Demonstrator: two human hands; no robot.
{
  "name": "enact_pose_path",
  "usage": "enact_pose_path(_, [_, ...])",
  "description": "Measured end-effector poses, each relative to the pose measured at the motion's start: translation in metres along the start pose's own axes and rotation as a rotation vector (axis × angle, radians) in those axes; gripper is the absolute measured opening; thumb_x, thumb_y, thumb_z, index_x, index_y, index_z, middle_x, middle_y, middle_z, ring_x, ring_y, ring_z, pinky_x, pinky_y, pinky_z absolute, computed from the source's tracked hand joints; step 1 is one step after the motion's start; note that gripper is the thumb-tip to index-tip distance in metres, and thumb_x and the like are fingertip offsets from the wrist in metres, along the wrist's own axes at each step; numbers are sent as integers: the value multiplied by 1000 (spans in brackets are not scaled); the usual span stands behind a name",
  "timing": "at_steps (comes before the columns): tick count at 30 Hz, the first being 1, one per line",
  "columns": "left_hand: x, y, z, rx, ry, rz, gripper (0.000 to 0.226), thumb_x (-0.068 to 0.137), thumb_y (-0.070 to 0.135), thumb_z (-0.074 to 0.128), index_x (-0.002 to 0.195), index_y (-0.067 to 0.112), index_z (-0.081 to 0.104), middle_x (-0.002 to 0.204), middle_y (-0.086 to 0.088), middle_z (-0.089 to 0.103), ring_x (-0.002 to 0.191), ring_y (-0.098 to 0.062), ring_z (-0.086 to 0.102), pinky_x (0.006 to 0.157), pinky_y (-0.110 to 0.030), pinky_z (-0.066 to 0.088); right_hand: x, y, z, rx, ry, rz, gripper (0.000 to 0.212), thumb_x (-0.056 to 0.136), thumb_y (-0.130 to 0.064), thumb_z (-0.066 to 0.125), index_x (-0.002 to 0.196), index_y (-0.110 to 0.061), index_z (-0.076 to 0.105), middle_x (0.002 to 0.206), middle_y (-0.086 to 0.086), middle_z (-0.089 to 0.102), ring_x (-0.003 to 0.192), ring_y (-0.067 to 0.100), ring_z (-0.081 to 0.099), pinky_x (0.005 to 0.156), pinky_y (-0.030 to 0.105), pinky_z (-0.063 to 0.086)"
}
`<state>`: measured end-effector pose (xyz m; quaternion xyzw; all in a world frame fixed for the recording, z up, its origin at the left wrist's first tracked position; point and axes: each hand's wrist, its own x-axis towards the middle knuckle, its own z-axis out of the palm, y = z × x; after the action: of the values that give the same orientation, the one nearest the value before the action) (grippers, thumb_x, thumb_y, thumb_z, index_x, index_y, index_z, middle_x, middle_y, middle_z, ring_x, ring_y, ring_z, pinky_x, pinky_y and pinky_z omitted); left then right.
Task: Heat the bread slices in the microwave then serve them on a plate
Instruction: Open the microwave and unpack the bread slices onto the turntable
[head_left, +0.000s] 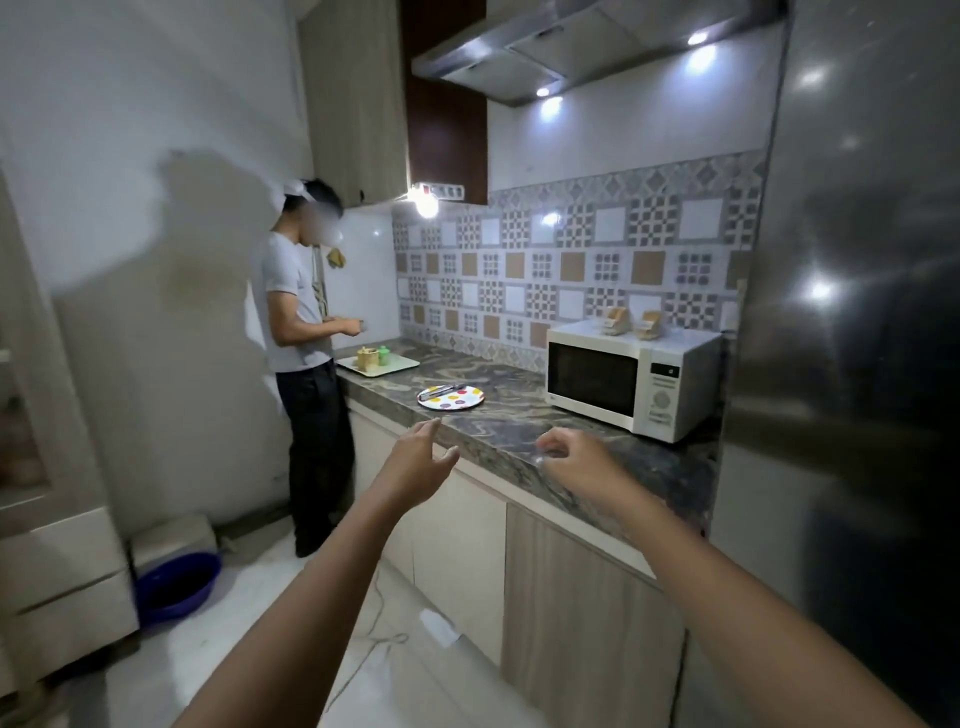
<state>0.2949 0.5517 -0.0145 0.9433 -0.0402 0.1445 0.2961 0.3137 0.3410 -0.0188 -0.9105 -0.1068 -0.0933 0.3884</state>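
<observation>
Microwave (631, 382), boxy white, sits on veined stone counter (514, 426); left hand (415, 460), right hand (576, 462) loose, empty.

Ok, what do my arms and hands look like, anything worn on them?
Both forearms are bare as far up as the frame shows, no sleeves. The left hand and right hand have no gloves, and no watch, bracelet or ring shows, though the picture is soft.
</observation>
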Motion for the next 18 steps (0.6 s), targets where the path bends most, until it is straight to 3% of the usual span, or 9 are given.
enact_pose_path(4, [97, -18, 6, -6, 58, -15, 59, 93, 30, 52, 143, 5, 32, 149, -12, 35, 138, -23, 32, 110, -28, 25, 109, 7, 9, 15, -10, 0, 29, 84, -13, 58, 113, -12, 63, 115, 3, 63, 99, 19, 60, 76, 21, 41])
enact_pose_path(13, [277, -79, 39, -40, 46, -39, 56, 93, 29, 52, 141, 6, 35, 147, -12, 38, 135, -23, 35, 109, -28, 26, 295, 39, 61, 41, -37, 29, 28, 83, -12, 57, 111, -14, 64, 118, 6, 62, 104, 22, 59, 88, 33, 48])
enact_pose_path(18, [388, -99, 73, -59, -11, 15, 52, 92, 27, 53, 139, 7, 39, 143, -12, 43, 131, -25, 39, 104, -29, 30, 383, 69, 77, 10, -11, 65, 31, 86, -15, 57, 116, -13, 62, 122, 5, 60, 110, 20, 57, 91, 32, 46])
